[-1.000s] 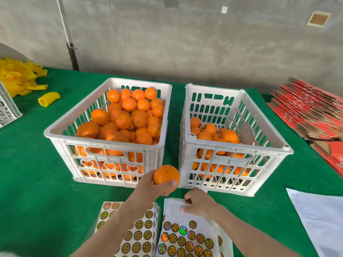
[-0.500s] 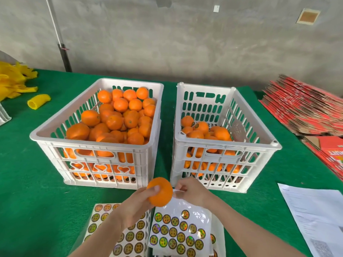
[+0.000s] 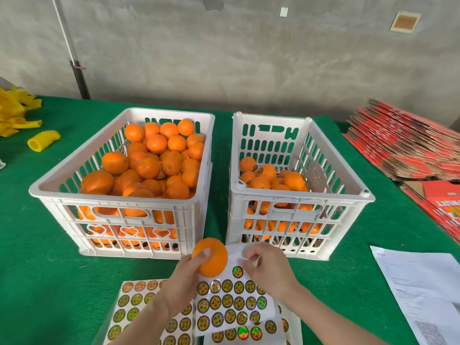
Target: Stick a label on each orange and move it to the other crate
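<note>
On the green bench (image 3: 44,257) two white crates stand side by side, just beyond the fingers of both hands. The left crate (image 3: 112,199) is filled with oranges (image 3: 154,165) almost up to its rim. The right crate (image 3: 311,195) holds fewer oranges (image 3: 268,180); they lie low against its near wall, and one of them carries a round label.

The left hand (image 3: 184,277) grips one orange (image 3: 212,260) in the air, in front of the gap between the crates. Its fingers (image 3: 205,252) are curled around the left side of the fruit. The right hand (image 3: 266,267) is just beside the orange, on its right. Its fingers (image 3: 249,255) are bent and close together, but they are blurred, so I cannot tell if they pinch a label.

Under both hands lies a sheet of round labels (image 3: 231,307). A second sheet (image 3: 134,302) lies under the left wrist.
</note>
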`<action>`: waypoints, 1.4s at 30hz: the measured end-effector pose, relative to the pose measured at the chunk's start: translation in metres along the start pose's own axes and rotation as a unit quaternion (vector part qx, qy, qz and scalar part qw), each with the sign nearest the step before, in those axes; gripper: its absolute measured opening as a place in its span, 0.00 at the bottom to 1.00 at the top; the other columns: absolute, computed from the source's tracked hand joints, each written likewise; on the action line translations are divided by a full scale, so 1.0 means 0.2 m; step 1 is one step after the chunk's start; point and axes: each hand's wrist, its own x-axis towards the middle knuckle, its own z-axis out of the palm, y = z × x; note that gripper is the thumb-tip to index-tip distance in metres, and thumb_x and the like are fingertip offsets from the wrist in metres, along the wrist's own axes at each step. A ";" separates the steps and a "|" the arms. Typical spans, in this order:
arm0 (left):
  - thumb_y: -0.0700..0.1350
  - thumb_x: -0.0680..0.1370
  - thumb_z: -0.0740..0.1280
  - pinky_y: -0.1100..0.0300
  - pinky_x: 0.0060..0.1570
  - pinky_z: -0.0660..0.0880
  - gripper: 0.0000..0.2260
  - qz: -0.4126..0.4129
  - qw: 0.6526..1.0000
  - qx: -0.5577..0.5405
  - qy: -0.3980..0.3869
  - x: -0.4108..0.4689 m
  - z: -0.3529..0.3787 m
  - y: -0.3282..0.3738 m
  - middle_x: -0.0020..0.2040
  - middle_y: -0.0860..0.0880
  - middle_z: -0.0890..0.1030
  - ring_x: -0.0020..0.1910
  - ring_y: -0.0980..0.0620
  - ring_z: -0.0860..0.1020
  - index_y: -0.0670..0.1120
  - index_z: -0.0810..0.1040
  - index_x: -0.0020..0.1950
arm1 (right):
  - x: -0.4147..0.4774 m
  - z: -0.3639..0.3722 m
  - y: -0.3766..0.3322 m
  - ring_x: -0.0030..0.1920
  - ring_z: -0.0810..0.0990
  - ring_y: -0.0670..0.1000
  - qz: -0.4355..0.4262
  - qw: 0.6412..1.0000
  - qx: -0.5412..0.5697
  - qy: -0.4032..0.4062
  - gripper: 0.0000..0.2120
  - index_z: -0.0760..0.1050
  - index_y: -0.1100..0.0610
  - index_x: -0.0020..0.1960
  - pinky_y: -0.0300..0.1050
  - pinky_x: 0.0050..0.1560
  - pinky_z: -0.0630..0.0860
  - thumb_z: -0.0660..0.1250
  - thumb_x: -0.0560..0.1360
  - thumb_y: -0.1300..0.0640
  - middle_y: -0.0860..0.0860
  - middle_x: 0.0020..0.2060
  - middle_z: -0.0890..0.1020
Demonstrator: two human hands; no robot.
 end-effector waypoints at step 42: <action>0.43 0.63 0.77 0.74 0.48 0.73 0.36 0.267 0.895 0.355 0.023 -0.11 0.20 0.33 0.55 0.74 0.67 0.56 0.69 0.70 0.60 0.65 0.65 | -0.01 -0.26 -0.26 0.44 0.83 0.50 0.023 0.916 0.392 0.084 0.06 0.75 0.60 0.43 0.45 0.46 0.81 0.62 0.78 0.62 0.53 0.41 0.83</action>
